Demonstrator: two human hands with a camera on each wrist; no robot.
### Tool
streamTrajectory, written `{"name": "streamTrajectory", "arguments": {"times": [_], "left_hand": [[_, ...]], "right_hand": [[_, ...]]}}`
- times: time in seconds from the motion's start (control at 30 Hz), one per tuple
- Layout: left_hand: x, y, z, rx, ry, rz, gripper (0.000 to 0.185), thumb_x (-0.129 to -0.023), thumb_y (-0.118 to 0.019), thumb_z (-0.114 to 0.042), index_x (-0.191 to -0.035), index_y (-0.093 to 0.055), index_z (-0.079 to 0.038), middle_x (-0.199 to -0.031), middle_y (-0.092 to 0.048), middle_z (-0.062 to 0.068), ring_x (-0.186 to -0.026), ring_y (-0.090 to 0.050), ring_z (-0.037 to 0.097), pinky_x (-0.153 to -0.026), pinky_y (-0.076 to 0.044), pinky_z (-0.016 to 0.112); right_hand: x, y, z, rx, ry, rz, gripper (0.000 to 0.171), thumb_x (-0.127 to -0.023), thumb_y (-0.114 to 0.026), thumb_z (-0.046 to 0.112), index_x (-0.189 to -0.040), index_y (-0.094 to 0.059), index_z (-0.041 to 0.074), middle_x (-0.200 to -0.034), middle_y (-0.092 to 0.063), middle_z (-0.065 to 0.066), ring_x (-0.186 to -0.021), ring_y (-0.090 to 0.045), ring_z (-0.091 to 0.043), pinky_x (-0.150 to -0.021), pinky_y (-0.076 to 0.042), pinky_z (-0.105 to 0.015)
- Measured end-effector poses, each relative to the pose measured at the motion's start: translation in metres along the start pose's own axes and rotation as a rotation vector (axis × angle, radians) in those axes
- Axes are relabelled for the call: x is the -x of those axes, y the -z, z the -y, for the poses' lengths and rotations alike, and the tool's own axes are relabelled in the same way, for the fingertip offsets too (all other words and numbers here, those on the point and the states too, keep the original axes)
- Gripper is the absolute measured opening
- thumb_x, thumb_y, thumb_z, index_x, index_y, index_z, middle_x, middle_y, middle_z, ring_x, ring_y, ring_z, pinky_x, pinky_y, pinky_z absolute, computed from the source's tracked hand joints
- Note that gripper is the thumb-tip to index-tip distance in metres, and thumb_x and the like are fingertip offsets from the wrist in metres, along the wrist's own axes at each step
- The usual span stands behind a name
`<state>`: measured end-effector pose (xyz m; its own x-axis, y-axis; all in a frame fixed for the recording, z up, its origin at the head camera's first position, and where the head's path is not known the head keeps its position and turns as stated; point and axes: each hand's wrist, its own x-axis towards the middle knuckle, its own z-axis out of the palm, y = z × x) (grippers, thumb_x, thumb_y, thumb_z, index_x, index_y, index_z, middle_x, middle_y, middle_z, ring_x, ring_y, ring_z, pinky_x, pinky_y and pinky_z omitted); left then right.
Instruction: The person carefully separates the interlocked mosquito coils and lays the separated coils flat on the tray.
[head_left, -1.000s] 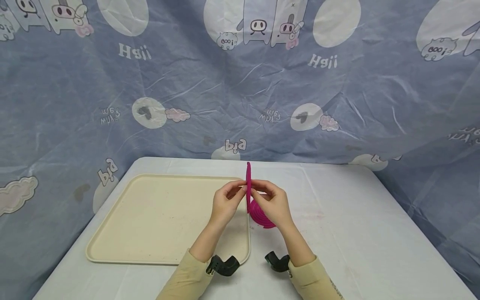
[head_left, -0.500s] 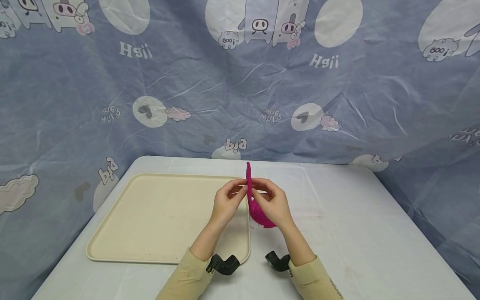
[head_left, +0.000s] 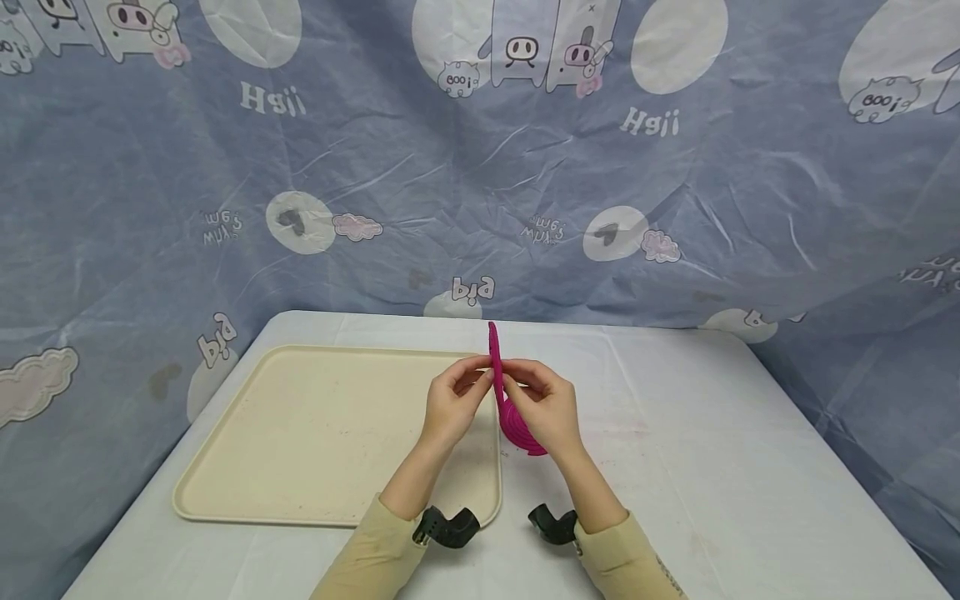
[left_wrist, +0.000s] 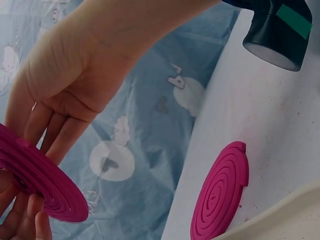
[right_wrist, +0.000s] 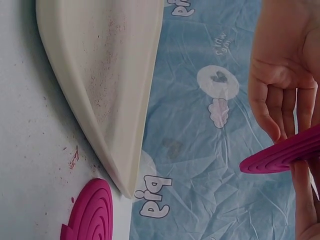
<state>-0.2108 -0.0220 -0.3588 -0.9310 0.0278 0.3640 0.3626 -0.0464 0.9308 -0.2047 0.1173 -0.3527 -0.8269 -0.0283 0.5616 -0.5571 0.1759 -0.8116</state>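
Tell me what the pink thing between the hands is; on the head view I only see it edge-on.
Observer: In the left wrist view the held coil is a flat disc of spiral ridges.
Operator: And the pink patch under the right hand?
Observer: That is a second coil of the same kind. It lies flat on the table, and neither hand touches it.
Operator: How close is it to the tray?
Observer: In the right wrist view it lies right by the corner of the tray. I cannot tell whether they touch.
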Motion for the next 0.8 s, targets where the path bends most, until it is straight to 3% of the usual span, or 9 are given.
{"name": "streamTrajectory", "arguments": {"times": [0.13,0.53,0.8], "left_hand": [[-0.0006,0.0017,-0.0006,0.018,-0.016,0.019,0.024,-0.090,-0.060,-0.001,-0.113,-0.061,0.008,-0.109,-0.063,0.021,-0.095,-0.062,0.031,-0.081,-0.050,0.019],[-0.0010,0.0031,-0.0039,0.038,-0.023,0.051,0.023,-0.091,-0.058,0.001,-0.112,-0.058,0.009,-0.109,-0.062,0.023,-0.104,-0.059,0.033,-0.083,-0.050,0.021],[-0.0010,0.0020,-0.0033,0.027,-0.021,0.067,0.023,-0.091,-0.058,0.000,-0.111,-0.058,0.009,-0.109,-0.061,0.023,-0.106,-0.057,0.033,-0.083,-0.049,0.022]], "right_hand": [[0.0005,-0.0021,-0.0002,-0.025,0.009,-0.017,0.021,-0.081,-0.066,-0.010,-0.102,-0.065,-0.011,-0.100,-0.066,-0.024,-0.092,-0.066,-0.023,-0.076,-0.054,-0.025],[0.0000,-0.0038,-0.0020,-0.155,-0.060,-0.069,0.021,-0.078,-0.066,-0.014,-0.099,-0.062,-0.016,-0.097,-0.063,-0.032,-0.085,-0.066,-0.009,-0.077,-0.053,-0.026],[-0.0036,0.0052,-0.0066,-0.144,-0.101,0.053,0.024,-0.081,-0.063,-0.013,-0.105,-0.061,-0.015,-0.102,-0.064,-0.021,-0.090,-0.063,-0.007,-0.079,-0.053,-0.025]]}}
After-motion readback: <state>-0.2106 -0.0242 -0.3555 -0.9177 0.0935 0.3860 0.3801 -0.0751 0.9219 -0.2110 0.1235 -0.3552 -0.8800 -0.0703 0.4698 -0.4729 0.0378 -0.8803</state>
